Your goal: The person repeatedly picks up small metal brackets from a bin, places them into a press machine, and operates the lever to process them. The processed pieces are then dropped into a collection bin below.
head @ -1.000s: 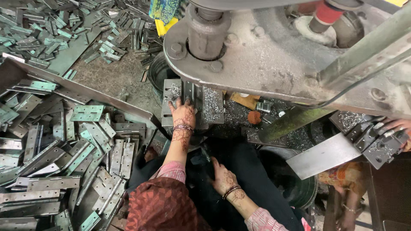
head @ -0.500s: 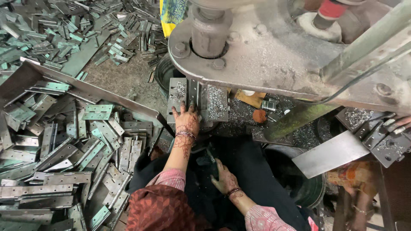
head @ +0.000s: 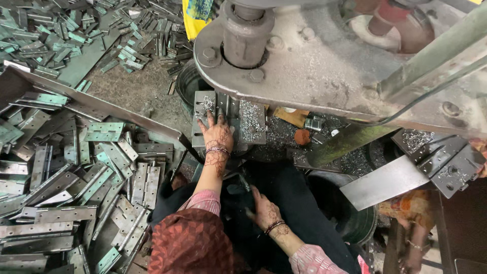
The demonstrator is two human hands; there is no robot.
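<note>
My left hand (head: 218,134) lies flat with its fingers spread on the grey die plate (head: 203,109) of a heavy press (head: 314,76). The fingertips touch a small perforated metal piece there. My right hand (head: 266,210) rests low over my dark-clothed lap, fingers curled next to a dark metal part (head: 238,190). Whether it grips that part is unclear. Both hands bear dark patterns and wrist bangles. My red head covering (head: 193,243) shows at the bottom.
A long tray (head: 101,109) on the left holds several grey-green hinge plates (head: 104,132), and more lie scattered at the top left (head: 76,35). Metal chips (head: 284,134) cover the press bed. A dark bucket (head: 355,223) and a slanted chute (head: 385,180) stand right. Another person's hand (head: 413,246) shows at the lower right.
My left hand stays on the die plate and my right hand stays over my lap. Only the view has shifted slightly.
</note>
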